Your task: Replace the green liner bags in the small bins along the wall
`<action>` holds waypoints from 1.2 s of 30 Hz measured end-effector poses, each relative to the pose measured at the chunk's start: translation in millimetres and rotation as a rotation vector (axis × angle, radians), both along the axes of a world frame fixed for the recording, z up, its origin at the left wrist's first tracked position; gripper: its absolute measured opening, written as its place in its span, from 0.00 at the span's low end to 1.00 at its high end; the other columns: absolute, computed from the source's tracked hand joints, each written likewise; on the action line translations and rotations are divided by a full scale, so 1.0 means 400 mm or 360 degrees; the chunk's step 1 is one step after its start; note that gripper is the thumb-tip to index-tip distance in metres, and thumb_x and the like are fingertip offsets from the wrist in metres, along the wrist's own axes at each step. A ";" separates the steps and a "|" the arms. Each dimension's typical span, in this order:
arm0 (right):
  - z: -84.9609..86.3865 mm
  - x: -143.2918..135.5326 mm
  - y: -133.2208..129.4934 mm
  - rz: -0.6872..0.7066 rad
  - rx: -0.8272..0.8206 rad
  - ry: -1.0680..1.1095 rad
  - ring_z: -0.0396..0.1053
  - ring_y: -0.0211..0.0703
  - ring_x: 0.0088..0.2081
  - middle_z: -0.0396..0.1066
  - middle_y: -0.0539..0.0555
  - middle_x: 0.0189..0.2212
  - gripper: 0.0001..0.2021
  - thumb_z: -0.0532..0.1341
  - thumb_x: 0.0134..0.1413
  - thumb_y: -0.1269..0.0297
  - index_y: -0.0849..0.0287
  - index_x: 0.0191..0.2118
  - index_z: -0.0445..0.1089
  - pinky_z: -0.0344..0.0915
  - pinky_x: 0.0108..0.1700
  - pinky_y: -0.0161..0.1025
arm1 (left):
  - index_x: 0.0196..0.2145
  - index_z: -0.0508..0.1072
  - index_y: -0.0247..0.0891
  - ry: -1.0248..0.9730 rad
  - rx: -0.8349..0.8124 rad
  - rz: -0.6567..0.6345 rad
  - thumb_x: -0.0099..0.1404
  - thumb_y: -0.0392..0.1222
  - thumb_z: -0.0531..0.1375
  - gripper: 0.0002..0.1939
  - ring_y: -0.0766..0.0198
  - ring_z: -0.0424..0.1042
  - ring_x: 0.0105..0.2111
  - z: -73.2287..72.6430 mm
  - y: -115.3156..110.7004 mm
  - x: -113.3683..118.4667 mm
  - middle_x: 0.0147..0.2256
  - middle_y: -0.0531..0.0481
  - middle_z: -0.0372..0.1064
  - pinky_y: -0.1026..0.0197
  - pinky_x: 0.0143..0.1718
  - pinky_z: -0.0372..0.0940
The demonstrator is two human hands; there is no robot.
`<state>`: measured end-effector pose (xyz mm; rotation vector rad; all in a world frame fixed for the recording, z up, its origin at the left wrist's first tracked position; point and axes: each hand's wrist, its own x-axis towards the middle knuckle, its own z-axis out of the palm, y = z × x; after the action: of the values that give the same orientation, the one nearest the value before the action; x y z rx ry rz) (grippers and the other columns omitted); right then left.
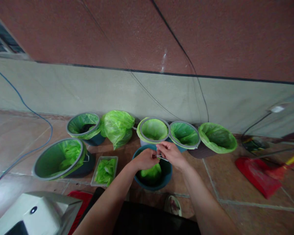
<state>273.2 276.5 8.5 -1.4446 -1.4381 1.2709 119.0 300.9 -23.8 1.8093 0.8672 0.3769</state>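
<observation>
My left hand (145,159) and my right hand (171,153) meet above a round teal bucket (171,174), fingers closed in a pinch. Between them runs a thin white strip (163,158), perhaps a cord or tie; the hands partly hide it, and I cannot make out its exact kind. Inside the bucket, below my fingers, lies a bunched green plastic bag (152,173). Just behind the bucket stands a pale bin (154,130) with a green liner and a grey rim.
More lined bins stand along the wall: one (185,134) and another (218,138) to the right, two at the left (84,125) (61,160). A stuffed green bag (117,127), a tray of green plastic (105,171), a red dustpan (257,174) and a white machine (36,212) surround me.
</observation>
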 end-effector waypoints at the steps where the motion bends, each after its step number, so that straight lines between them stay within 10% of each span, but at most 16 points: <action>1: 0.002 -0.001 -0.001 -0.0033 -0.0047 0.0067 0.54 0.32 0.19 0.60 0.46 0.18 0.22 0.58 0.52 0.43 0.59 0.26 0.66 0.52 0.22 0.33 | 0.26 0.75 0.35 0.0000 0.0021 0.0044 0.59 0.38 0.54 0.10 0.69 0.64 0.19 -0.002 0.000 0.001 0.18 0.55 0.65 0.68 0.23 0.57; 7: -0.013 0.006 -0.010 -0.0172 -0.0287 0.0118 0.60 0.31 0.18 0.70 0.51 0.30 0.23 0.54 0.55 0.42 0.58 0.39 0.68 0.48 0.16 0.30 | 0.26 0.74 0.33 -0.0016 -0.0221 0.0416 0.64 0.41 0.52 0.15 0.71 0.62 0.17 -0.017 0.003 0.007 0.16 0.55 0.61 0.70 0.19 0.56; 17: -0.037 0.033 -0.006 0.0172 -0.0255 -0.0416 0.59 0.32 0.18 0.65 0.48 0.20 0.13 0.56 0.54 0.56 0.60 0.27 0.68 0.54 0.18 0.30 | 0.24 0.75 0.33 -0.0316 -0.0550 0.0888 0.56 0.34 0.60 0.05 0.72 0.64 0.19 -0.001 0.007 0.013 0.19 0.53 0.68 0.69 0.22 0.59; 36: -0.044 0.032 0.009 0.0006 -0.0158 -0.0003 0.56 0.29 0.18 0.66 0.49 0.24 0.12 0.58 0.52 0.58 0.62 0.32 0.71 0.52 0.21 0.31 | 0.34 0.76 0.38 -0.0444 0.0644 0.0602 0.56 0.26 0.54 0.14 0.65 0.73 0.34 0.015 -0.004 0.003 0.34 0.49 0.74 0.64 0.38 0.66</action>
<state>285.9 280.0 -9.3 -1.5092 -1.3966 1.3602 120.2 299.5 -17.9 1.8864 0.9822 1.0861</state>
